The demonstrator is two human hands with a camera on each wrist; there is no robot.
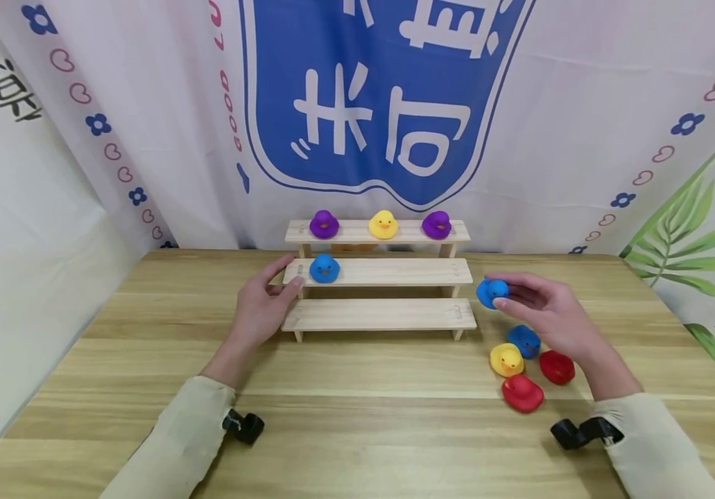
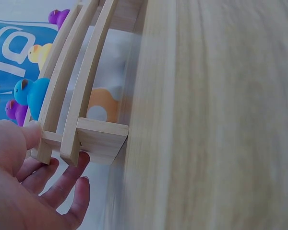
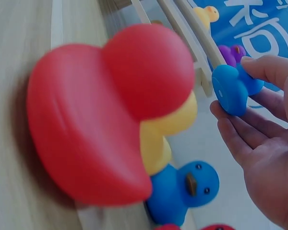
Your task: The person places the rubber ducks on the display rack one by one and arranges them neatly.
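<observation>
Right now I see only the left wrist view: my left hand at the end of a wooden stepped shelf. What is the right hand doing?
Observer: The right hand pinches a held blue duck in the air, beside the right end of the wooden shelf.
Operator: Are more ducks waiting on the table?
Observer: Yes, four lie under that hand: a loose blue duck, a loose yellow duck, a near red duck and a far red duck.
Operator: Is the lowest step free?
Observer: Yes, the lowest step carries no duck.
</observation>
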